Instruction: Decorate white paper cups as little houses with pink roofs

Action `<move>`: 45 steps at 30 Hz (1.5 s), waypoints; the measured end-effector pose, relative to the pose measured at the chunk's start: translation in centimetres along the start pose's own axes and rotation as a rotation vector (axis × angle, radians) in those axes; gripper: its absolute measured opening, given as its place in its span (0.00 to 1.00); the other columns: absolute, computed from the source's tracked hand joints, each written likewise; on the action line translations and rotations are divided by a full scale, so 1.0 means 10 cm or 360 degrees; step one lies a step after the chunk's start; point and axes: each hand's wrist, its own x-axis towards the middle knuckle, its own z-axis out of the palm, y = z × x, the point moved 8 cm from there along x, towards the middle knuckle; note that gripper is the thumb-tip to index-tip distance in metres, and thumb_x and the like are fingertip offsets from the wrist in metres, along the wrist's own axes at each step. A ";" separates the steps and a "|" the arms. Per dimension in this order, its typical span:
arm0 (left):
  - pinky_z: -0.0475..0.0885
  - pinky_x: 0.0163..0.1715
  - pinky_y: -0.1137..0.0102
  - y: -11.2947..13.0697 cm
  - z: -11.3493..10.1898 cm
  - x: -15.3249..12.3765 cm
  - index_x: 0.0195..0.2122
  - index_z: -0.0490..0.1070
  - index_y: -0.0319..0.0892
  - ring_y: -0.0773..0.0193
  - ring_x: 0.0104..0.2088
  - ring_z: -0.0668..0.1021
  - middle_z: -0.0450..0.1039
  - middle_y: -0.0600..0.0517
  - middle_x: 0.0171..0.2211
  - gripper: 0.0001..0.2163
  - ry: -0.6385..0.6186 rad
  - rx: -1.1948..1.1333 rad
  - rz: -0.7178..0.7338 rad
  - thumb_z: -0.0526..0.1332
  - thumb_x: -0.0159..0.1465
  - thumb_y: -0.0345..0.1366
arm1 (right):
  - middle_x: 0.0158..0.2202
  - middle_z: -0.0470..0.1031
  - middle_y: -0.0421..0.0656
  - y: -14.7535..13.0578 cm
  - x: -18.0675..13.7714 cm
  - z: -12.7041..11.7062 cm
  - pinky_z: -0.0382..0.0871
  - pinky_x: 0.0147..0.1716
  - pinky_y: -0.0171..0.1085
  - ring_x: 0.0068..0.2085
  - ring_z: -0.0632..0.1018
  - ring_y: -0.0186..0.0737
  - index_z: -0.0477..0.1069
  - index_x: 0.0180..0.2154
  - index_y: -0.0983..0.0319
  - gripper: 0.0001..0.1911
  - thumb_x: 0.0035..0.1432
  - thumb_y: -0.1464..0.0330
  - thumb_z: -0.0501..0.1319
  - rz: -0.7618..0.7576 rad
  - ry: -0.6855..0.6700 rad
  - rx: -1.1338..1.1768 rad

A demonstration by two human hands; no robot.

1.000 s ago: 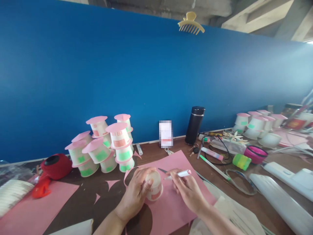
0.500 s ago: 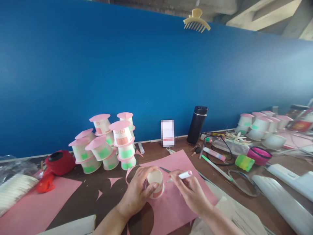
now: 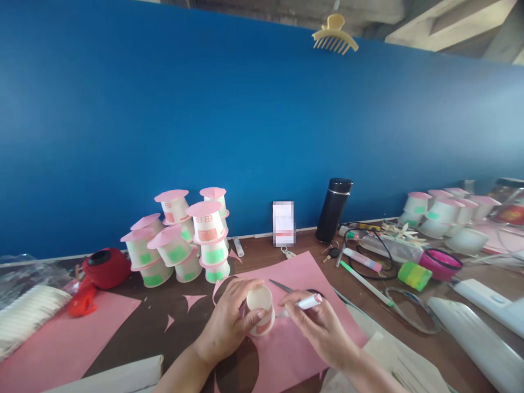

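My left hand (image 3: 235, 311) is wrapped round a white paper cup (image 3: 259, 300) that stands upside down, its base facing up. A patch of red colouring shows low on the cup's side. Between the fingers of my right hand (image 3: 313, 322) is a white marker pen (image 3: 308, 302), its tip pointing left, close to the cup's right side; whether it touches I cannot tell. Under both hands lies a sheet of pink paper (image 3: 295, 355) with rounded cut-outs. A pair of scissors (image 3: 279, 285) rests on the sheet, partly behind my right hand.
Stacked cups with pink paper roofs (image 3: 204, 229) stand at the back left, by a red tape dispenser (image 3: 105, 268) and more paper cups (image 3: 30, 311). A black flask (image 3: 333, 212), keys, pens and a pink-and-black round item (image 3: 441, 265) occupy the right. A phone (image 3: 284, 224) leans against the blue wall.
The marker's tip has come slightly nearer the cup, and my right hand has shifted a little so more of the scissors shows. The whole view has swung slightly left.
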 end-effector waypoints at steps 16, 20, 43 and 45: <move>0.66 0.50 0.62 -0.01 0.01 -0.02 0.54 0.67 0.46 0.55 0.48 0.72 0.73 0.47 0.49 0.21 -0.0030 -0.0079 -0.0095 0.60 0.62 0.48 | 0.28 0.76 0.41 -0.24 -0.07 0.24 0.66 0.33 0.34 0.31 0.75 0.35 0.77 0.31 0.60 0.13 0.63 0.63 0.59 -0.0249 -0.0316 -0.0249; 0.66 0.50 0.63 -0.01 0.00 -0.02 0.54 0.67 0.46 0.55 0.49 0.73 0.73 0.47 0.49 0.21 -0.0038 -0.0118 -0.0110 0.60 0.62 0.47 | 0.28 0.78 0.41 -0.25 -0.10 0.28 0.67 0.33 0.34 0.30 0.76 0.35 0.77 0.31 0.60 0.07 0.60 0.69 0.61 -0.0443 -0.0304 -0.0349; 0.66 0.50 0.64 0.02 -0.01 -0.01 0.54 0.66 0.47 0.56 0.49 0.73 0.73 0.48 0.50 0.20 -0.0069 -0.0207 -0.0138 0.59 0.63 0.47 | 0.31 0.79 0.42 -0.23 -0.12 0.42 0.69 0.30 0.29 0.30 0.78 0.33 0.79 0.35 0.59 0.09 0.57 0.74 0.61 -0.0524 -0.0485 -0.0528; 0.66 0.50 0.64 0.01 -0.01 -0.02 0.54 0.66 0.47 0.56 0.49 0.73 0.73 0.48 0.50 0.20 -0.0070 -0.0208 -0.0146 0.60 0.63 0.47 | 0.31 0.79 0.42 -0.21 -0.11 0.42 0.69 0.32 0.30 0.30 0.78 0.33 0.79 0.36 0.59 0.09 0.57 0.74 0.61 -0.0515 -0.0478 -0.0529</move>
